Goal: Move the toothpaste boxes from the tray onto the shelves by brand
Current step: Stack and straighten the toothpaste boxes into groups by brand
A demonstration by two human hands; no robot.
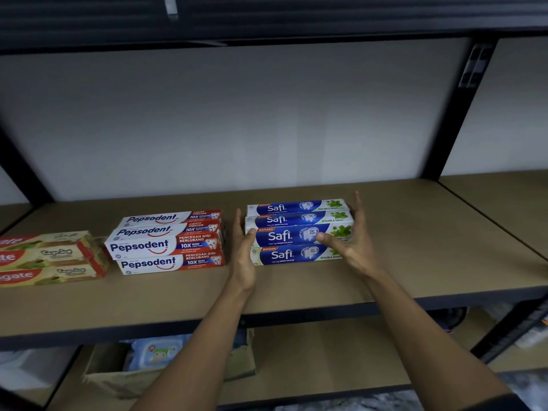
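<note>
Head view: Safi stack (299, 232), 3 o'clock of Pepsodent (169, 243); left hand (243, 237), right hand (354, 232) straight-fingered at its ends, seemingly squaring; next, release.

Single view, head-worn, wide-angle. Stands square before the tan fibreboard shelf with a dark metal frame (415, 271), facing its pale back wall (267, 114), tilted slightly down. Near: the left bare forearm (189, 351) and right bare forearm (430, 336) enter at the bottom edge and end over the shelf's middle. Shelf's front edge crosses the lower third. Dark upper deck (267, 19) caps the top; a lower tan shelf (326, 351) shows beneath. The black right post (456, 114) leans inward toward the bottom, lens bend.
</note>
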